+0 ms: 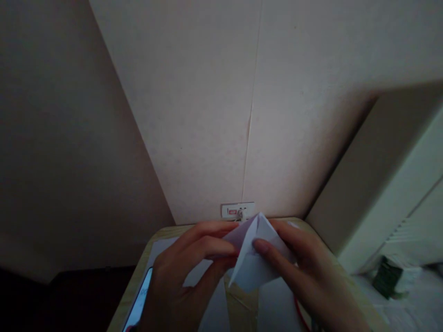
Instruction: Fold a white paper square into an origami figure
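Just on the near side of the wall socket, a folded white paper was up over the surface. Left hand had its fingers pinched on one flap; right hand gripped the other, thumb in front. Looked mid-fold to me, so the next move probably called for lining up edges and creasing.

There are two hands, one left and one right, with one folded paper. I count one table, one phone, one wall plate, one plug, one red cord and one dark green thing. The flat white sheets are partly hidden, so their number is hard to tell.
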Demonstrator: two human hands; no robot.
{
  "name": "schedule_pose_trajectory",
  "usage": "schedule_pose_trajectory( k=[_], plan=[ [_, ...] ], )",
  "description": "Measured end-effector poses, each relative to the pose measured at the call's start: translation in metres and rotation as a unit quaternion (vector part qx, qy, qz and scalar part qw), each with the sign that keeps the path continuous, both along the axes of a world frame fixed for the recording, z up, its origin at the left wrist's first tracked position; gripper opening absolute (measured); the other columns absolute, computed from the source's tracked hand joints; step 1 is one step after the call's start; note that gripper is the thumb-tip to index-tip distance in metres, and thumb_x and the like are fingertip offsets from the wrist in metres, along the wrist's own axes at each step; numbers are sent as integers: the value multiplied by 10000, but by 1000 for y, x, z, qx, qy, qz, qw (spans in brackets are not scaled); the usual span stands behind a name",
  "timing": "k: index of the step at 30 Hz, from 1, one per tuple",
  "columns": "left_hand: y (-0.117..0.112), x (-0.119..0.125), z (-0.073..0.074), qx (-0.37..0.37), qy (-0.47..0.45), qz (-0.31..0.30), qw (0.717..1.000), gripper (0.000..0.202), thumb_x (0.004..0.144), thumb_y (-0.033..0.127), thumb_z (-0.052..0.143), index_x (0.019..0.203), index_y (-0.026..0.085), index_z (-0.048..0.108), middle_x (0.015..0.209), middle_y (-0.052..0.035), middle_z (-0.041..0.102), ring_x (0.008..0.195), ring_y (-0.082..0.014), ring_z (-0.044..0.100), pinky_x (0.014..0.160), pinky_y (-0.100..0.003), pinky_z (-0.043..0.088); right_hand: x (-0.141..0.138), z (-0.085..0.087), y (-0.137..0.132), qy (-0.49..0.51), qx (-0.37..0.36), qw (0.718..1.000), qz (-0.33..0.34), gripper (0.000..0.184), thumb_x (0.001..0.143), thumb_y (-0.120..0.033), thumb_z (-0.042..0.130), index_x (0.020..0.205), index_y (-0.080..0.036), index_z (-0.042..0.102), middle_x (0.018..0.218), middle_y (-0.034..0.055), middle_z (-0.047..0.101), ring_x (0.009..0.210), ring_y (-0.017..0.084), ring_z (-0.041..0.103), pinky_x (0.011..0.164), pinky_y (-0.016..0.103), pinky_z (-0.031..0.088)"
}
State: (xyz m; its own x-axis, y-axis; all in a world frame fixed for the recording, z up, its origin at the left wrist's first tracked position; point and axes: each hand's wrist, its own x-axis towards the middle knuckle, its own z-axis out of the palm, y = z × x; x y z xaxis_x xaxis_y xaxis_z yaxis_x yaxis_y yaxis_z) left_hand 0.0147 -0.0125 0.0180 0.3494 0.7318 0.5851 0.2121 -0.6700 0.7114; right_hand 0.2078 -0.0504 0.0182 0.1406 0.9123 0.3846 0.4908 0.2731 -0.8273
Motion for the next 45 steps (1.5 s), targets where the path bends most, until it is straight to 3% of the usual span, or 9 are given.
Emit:
schedule_pose_trajectory(
  k=[3, 6, 9, 14, 18, 22, 27, 33, 45],
  plan=[
    [3, -3, -3, 24, 10, -12, 1000, 197, 895, 150, 760, 908, 346, 746, 1142, 85, 801, 1043, -142, 765, 943, -204, 590, 1, 1, -1, -28, 0, 999, 37, 251, 919, -354, 628, 713, -230, 702, 697, 8, 757, 650, 192, 712, 575, 252, 504],
    [7, -9, -6, 74, 43, -60, 995, 332, 918, 120, 737, 1120, 383, 718, 1267, 75, 758, 1151, -122, 729, 1009, -184, 555, 1, 1, -3, -51, -1, 998, 43, 325, 951, -362, 590, 663, -224, 651, 649, 10, 726, 586, 177, 671, 524, 250, 468],
    [9, -13, -4, 101, 84, -96, 987, 313, 931, 112, 720, 1102, 375, 742, 1345, 62, 719, 1124, -101, 733, 957, -141, 561, 0, 2, -7, -72, 0, 996, 44, 366, 971, -381, 575, 648, -225, 647, 633, 12, 717, 569, 175, 658, 513, 253, 462],
    [1, -2, 3, -41, -25, -42, 998, 208, 883, 135, 758, 779, 315, 763, 1086, 56, 808, 968, -130, 770, 834, -159, 588, -2, 2, -9, -72, 8, 996, 48, 452, 1000, -486, 556, 645, -239, 685, 606, 10, 711, 534, 175, 642, 482, 263, 450],
    [-8, 15, 5, -176, -148, -18, 973, 178, 778, 142, 802, 687, 287, 752, 914, 25, 820, 858, -167, 773, 687, -179, 578, -3, 4, -9, -56, 11, 997, 43, 455, 995, -504, 563, 640, -244, 680, 613, 16, 718, 540, 180, 648, 490, 270, 461],
    [-10, 25, 5, -260, -179, 4, 949, 155, 753, 142, 786, 669, 253, 718, 702, 36, 745, 675, -154, 718, 607, -199, 556, -1, 5, -8, -71, -1, 996, 45, 385, 981, -428, 594, 656, -232, 660, 654, 18, 736, 567, 173, 658, 510, 259, 463],
    [-12, 35, 4, -262, -217, 36, 940, 163, 744, 140, 775, 653, 240, 684, 675, 45, 721, 689, -147, 714, 662, -210, 564, -1, 4, -8, -77, -13, 995, 56, 361, 989, -386, 576, 672, -221, 621, 676, 16, 717, 597, 169, 643, 536, 257, 457],
    [-16, 43, 2, -263, -254, 59, 929, 199, 741, 120, 766, 637, 236, 642, 675, 72, 711, 644, -109, 688, 573, -168, 515, -1, 4, -10, -74, -14, 996, 48, 349, 979, -384, 597, 673, -218, 610, 670, 9, 704, 587, 164, 629, 526, 256, 446],
    [-21, 53, -1, -262, -322, 76, 906, 228, 743, 104, 778, 608, 233, 648, 718, 69, 704, 624, -91, 645, 550, -154, 485, -1, -1, -12, -69, 1, 996, 57, 369, 1004, -422, 601, 682, -241, 616, 660, -11, 663, 592, 170, 627, 528, 274, 445]
  ],
)
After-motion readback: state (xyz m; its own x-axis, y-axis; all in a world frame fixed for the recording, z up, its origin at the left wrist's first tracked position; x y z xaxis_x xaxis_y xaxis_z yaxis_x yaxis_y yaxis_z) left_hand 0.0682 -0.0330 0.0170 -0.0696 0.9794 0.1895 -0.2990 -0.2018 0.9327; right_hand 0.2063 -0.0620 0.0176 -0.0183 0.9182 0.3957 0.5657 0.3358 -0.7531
